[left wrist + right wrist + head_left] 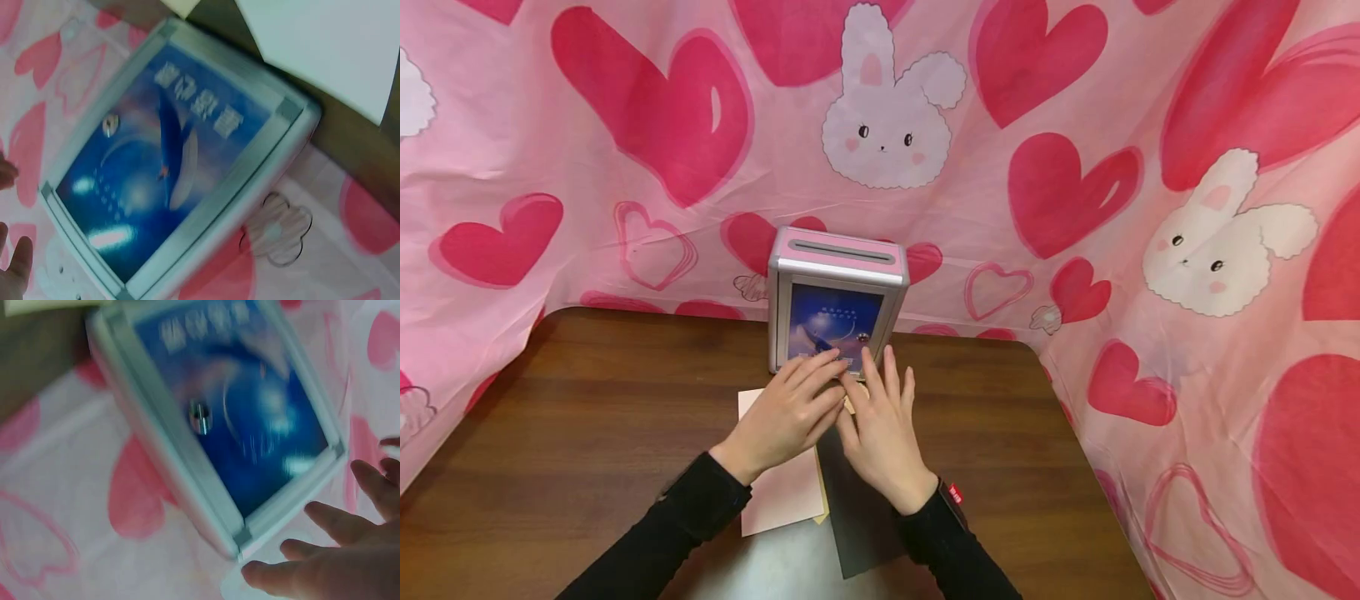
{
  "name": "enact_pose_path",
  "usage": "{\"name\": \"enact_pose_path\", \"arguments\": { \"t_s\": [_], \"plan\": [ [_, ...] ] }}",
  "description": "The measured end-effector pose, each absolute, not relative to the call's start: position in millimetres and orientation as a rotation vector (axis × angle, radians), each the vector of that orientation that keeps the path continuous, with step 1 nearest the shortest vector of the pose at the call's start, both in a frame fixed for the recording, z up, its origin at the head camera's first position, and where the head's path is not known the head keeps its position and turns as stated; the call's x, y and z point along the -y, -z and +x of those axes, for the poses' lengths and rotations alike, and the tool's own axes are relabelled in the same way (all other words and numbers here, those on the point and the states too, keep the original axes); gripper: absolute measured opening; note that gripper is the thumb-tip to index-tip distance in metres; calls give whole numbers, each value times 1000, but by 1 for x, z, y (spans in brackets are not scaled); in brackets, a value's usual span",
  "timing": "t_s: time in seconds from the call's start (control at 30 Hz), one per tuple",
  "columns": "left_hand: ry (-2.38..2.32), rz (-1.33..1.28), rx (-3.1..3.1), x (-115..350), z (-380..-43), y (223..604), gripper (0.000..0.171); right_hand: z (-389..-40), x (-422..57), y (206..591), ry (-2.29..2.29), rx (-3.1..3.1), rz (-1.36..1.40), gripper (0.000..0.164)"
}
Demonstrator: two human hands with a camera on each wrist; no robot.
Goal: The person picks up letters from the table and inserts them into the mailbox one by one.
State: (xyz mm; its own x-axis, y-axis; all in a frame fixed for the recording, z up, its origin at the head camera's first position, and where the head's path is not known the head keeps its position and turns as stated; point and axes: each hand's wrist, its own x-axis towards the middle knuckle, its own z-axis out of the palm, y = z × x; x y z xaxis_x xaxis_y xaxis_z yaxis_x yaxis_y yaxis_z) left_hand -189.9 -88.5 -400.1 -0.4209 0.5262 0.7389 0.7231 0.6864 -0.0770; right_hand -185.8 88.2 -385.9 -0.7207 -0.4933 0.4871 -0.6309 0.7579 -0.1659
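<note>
A pink and silver box [831,312] with a slot in its top stands upright at the back of the table. Its front has a blue picture panel [144,162] and a small round metal lock [200,417]. My left hand [786,417] hovers in front of it with fingers extended, over a pale sheet of paper [782,500]. Beside it is my right hand [883,433], fingers spread, above a black sheet [865,525]. The fingertips of both hands overlap the box's lower front in the head view. Neither hand shows anything in its grip.
A yellow paper edge [822,510] sticks out from under the pale sheet. The brown wooden table [587,433] reaches back to a pink cloth [685,242] with hearts and rabbits, hanging close behind the box and along the sides.
</note>
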Motion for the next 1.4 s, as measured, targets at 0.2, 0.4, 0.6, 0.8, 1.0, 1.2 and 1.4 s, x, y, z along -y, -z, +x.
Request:
{"name": "enact_pose_path", "arguments": {
  "t_s": [0.2,0.4,0.6,0.8,1.0,1.2,1.4],
  "plan": [
    [248,-981,2195,83,-177,425,37,-162,-94,411,-430,2671,828,48],
    [172,-997,2342,89,-166,447,21,-138,-102,426,-412,2801,824,49],
    [205,-876,2555,102,-158,470,28,-124,-111,443,-432,2885,766,53],
    [217,-811,2657,101,-161,492,38,-116,-124,455,-464,3014,656,57],
    [232,-700,2728,88,-173,498,45,-105,-131,460,-506,3112,614,60],
    [216,-526,2856,71,-188,495,52,-100,-139,463,-533,3163,519,63],
    [217,-456,2855,61,-196,491,51,-97,-146,466,-539,3185,455,65]
  ]
}}
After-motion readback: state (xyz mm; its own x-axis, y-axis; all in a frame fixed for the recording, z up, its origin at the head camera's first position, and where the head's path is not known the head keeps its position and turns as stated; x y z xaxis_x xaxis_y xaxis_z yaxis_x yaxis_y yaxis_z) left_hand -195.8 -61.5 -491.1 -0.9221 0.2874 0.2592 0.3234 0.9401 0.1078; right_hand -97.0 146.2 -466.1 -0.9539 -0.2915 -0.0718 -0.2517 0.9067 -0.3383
